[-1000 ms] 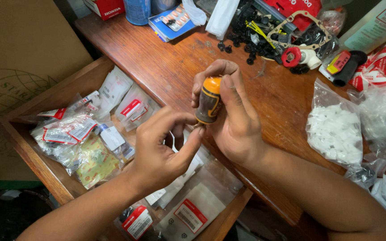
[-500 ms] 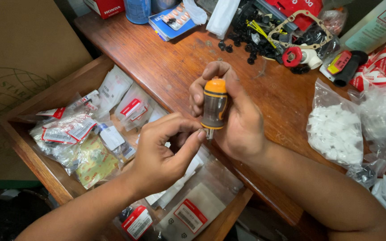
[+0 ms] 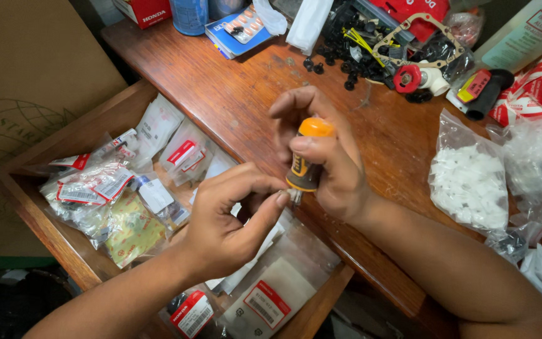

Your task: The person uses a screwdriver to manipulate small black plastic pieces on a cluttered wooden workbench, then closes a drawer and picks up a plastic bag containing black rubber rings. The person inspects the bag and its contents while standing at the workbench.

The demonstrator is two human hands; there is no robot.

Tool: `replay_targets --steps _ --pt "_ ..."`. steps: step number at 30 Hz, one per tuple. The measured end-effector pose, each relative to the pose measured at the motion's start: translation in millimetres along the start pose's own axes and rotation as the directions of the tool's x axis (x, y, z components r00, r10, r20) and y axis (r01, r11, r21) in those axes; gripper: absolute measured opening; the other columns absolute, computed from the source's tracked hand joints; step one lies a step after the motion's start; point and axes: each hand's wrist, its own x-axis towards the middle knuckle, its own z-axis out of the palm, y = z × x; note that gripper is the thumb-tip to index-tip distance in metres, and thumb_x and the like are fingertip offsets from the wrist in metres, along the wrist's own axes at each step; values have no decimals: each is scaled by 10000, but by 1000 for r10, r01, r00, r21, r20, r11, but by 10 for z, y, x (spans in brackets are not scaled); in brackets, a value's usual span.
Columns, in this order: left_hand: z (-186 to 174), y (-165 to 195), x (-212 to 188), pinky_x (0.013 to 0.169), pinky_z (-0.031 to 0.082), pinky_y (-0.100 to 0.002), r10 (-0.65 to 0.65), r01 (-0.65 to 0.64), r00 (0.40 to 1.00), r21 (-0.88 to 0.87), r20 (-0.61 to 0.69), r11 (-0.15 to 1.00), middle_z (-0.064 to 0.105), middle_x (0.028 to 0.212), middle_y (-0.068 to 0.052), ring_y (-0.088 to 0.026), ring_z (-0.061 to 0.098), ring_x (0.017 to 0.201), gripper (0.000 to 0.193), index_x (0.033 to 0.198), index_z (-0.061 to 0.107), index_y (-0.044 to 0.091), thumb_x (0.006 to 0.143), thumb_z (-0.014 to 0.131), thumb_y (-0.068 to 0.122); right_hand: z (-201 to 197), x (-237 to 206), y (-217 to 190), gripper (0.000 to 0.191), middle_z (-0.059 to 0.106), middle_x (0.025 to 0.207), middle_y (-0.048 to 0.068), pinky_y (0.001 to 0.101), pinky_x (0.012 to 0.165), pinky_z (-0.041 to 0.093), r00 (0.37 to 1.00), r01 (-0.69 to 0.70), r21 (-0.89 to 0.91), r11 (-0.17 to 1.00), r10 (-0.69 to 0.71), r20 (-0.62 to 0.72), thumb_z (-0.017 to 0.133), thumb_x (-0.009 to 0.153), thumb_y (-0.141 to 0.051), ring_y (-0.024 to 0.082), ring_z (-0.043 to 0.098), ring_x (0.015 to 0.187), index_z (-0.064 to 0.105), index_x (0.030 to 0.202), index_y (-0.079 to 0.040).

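Observation:
My right hand (image 3: pixel 321 157) grips a stubby screwdriver handle (image 3: pixel 307 157), orange at the top and black below, held upright over the front edge of the wooden desk (image 3: pixel 233 88). My left hand (image 3: pixel 233 220) is just below and to the left of it, thumb and fingertips pinched at the small metal tip (image 3: pixel 295 196) on the handle's lower end. Whatever the left fingers pinch is too small and too hidden to make out. Both hands hover above the open drawer (image 3: pixel 45 213).
The drawer holds several small plastic bags with red-and-white labels (image 3: pixel 95 188). On the desk lie a bag of white pieces (image 3: pixel 468 182), a pile of black parts and a gasket (image 3: pixel 403 44), a red-and-black tool (image 3: pixel 481 88), a blue booklet (image 3: pixel 236 28), and more bags at right.
The right hand has turned the handle from tilted to upright and shifted it slightly right. The left hand's fingers have closed in on the handle's lower tip.

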Motion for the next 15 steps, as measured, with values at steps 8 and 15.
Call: replay_targets --steps 8,15 --pt "-21 -36 5 590 424 -249 12 -12 1000 7 -15 1000 600 777 -24 -77 524 643 61 999 717 6 977 690 56 -117 16 119 494 593 1016 26 230 766 482 987 159 -231 960 -162 3 786 968 -142 69 568 889 435 1313 -92" --pt "-51 -46 0 571 400 -243 -63 61 997 -59 -31 996 582 786 -17 -63 496 638 64 1000 717 -2 965 694 47 -170 98 229 514 653 973 78 249 753 510 997 75 108 991 -77 13 827 980 -260 109 608 849 465 1290 -68"
